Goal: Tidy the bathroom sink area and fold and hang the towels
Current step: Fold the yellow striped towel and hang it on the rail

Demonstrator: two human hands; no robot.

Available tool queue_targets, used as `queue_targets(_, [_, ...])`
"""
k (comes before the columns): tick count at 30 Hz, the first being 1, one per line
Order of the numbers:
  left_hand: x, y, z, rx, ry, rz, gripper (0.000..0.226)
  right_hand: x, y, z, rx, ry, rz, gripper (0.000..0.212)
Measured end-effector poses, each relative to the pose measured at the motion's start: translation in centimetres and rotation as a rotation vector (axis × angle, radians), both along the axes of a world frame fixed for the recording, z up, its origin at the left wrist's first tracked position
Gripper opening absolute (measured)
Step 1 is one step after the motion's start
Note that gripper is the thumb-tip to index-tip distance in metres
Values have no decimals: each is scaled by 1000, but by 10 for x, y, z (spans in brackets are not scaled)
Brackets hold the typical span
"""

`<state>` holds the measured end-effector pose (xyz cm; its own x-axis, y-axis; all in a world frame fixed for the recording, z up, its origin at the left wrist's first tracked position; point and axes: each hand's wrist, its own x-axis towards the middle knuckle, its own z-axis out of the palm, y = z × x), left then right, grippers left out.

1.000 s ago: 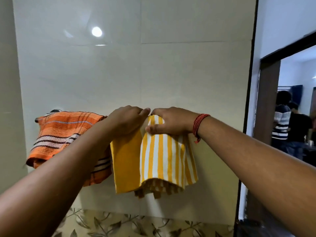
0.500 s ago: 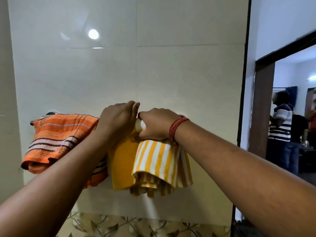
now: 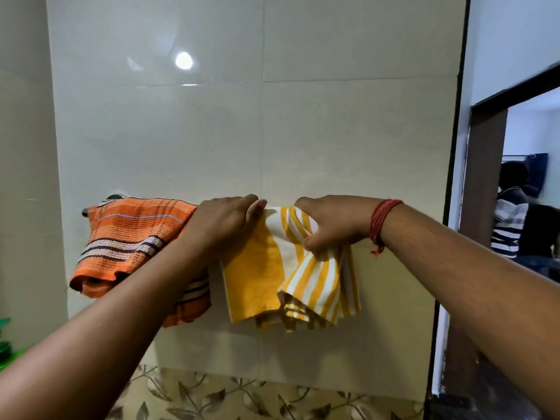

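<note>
Glossy wall tiles (image 3: 188,131), ribbed woven orange cloth (image 3: 130,234), soft yellow terry towel (image 3: 257,268), chrome rail end (image 3: 116,197).

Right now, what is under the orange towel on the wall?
The orange towel drapes over a rail; only its metal end and wall mount show at left. The rest is covered by cloth.

Home bathroom. Glossy pale wall tiles (image 3: 333,131), leaf-patterned tile band (image 3: 242,395) low down. Wall-mounted towel rail (image 3: 112,197) left carries an orange towel (image 3: 130,234) and a yellow striped towel (image 3: 272,274). Doorway (image 3: 527,207) right, people beyond.
</note>
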<state>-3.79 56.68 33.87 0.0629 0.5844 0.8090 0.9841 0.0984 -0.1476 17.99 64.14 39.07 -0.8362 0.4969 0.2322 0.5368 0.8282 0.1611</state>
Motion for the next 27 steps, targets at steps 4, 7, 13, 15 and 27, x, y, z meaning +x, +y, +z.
queue_targets(4, [7,-1,2,84,9,64,54,7,-8,0,65,50,29,74])
queue_targets(7, [24,4,-5,146,-76,-26,38,-7,-19,-6,87,244,159,66])
queue_targets(13, [23,5,-8,98,-18,4,45,-9,2,-21,189,179,22,69])
queue_targets(15, [24,4,-6,85,-22,26,45,-8,4,-24,198,214,22,69])
queue_targets(27, [66,-52,-95,330,-331,-42,48,-22,-47,-133,423,1006,547,31])
